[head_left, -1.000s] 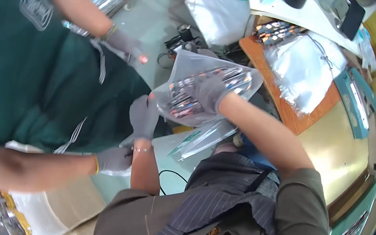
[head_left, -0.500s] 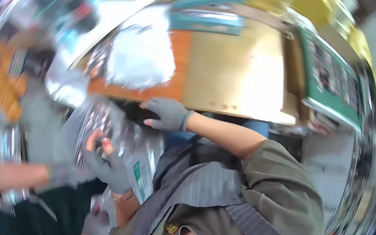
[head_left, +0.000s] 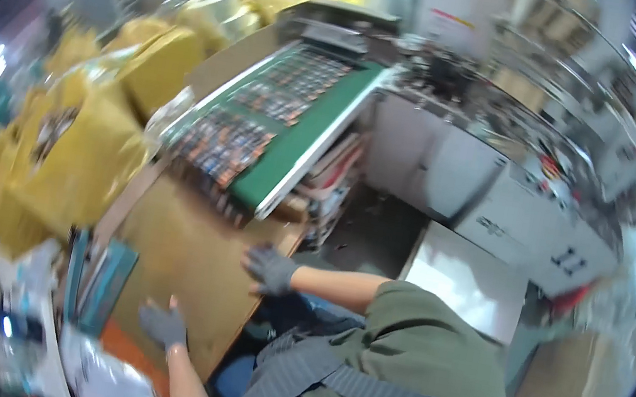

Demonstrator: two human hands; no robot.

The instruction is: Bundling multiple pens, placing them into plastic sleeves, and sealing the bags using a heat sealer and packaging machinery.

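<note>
My left hand (head_left: 165,326), in a grey glove with bare fingertips, is over the tan board (head_left: 188,248) on the worktop, fingers apart and nothing held. At the board's right edge, my right hand (head_left: 270,270) wears the same kind of glove; its fingers are spread and it also holds nothing. Whether either palm presses on the board I cannot tell. Beyond the board, the green conveyor belt (head_left: 254,179) slopes toward it, carrying rows of small orange and grey parts (head_left: 224,145). Beside my left hand lies a teal box-shaped thing (head_left: 108,288).
Yellow bags (head_left: 83,168) are heaped at the left. Clear plastic bags (head_left: 106,382) lie on the orange surface near my left forearm. White cabinets (head_left: 441,164) stand at the far right, with a white panel (head_left: 469,278) below and cardboard boxes (head_left: 574,376) nearer.
My view has swung right, bringing the conveyor nearer the middle. My left hand has moved from beside the plastic bag onto the board area. The other person's arms have left the view.
</note>
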